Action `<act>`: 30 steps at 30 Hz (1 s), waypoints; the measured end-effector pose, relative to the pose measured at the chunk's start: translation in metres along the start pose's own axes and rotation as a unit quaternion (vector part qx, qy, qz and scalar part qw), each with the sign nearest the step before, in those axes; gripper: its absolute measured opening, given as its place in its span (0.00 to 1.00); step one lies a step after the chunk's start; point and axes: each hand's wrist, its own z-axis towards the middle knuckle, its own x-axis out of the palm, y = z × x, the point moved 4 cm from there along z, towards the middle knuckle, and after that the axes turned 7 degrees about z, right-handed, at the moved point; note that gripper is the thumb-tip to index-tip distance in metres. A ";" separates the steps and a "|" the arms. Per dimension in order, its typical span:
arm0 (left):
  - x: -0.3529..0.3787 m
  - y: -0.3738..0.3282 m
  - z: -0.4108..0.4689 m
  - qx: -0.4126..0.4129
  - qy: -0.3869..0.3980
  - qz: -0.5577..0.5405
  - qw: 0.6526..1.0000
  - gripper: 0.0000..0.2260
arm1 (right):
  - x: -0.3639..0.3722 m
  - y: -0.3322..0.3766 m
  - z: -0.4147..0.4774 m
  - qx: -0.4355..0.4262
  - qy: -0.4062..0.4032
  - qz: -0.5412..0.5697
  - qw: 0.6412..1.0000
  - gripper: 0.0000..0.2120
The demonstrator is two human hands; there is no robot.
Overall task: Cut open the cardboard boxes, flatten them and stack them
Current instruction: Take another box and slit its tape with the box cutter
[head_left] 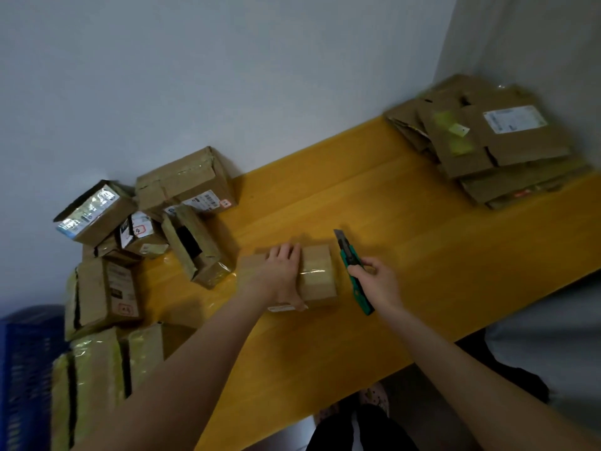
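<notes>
centre of the frame: my left hand (282, 271) lies flat on top of a small taped cardboard box (320, 276) on the yellow table (422, 262), fingers spread and fairly straight, pressing it down, the thumb along its near edge. just to the right of the box, my right hand (379, 283) is clenched round the green utility knife (348, 258), its blade out and pointing toward the top of the frame; the blade sits beside the box, and i cannot tell whether it touches the cardboard. my two hands are apart, the box's right end between them. in the upper right, against the wall corner, flattened boxes (494, 148) lie in a stack. at left, a pile of taped boxes (185, 182) with shipping labels crowds the table's end, one lying with a dark open side. a blue crate (22, 369) shows at the lower left edge.
</notes>
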 end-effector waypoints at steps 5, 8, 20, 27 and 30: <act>0.013 0.013 -0.014 -0.065 -0.079 -0.054 0.993 0.59 | -0.013 -0.003 -0.015 -0.120 0.025 -0.203 0.972 0.15; 0.026 0.010 -0.013 -0.079 -0.068 -0.043 0.994 0.59 | -0.016 -0.009 -0.019 -0.147 0.039 -0.314 0.937 0.19; 0.033 0.012 -0.002 -0.097 -0.057 -0.065 0.992 0.60 | -0.009 -0.004 -0.011 -0.169 0.104 -0.340 0.919 0.24; 0.034 0.014 -0.001 -0.100 -0.054 -0.081 0.990 0.60 | -0.007 -0.007 -0.009 -0.159 0.126 -0.364 0.909 0.24; 0.034 0.015 -0.001 -0.099 -0.052 -0.087 0.990 0.59 | -0.005 -0.011 -0.011 -0.171 0.115 -0.381 0.901 0.24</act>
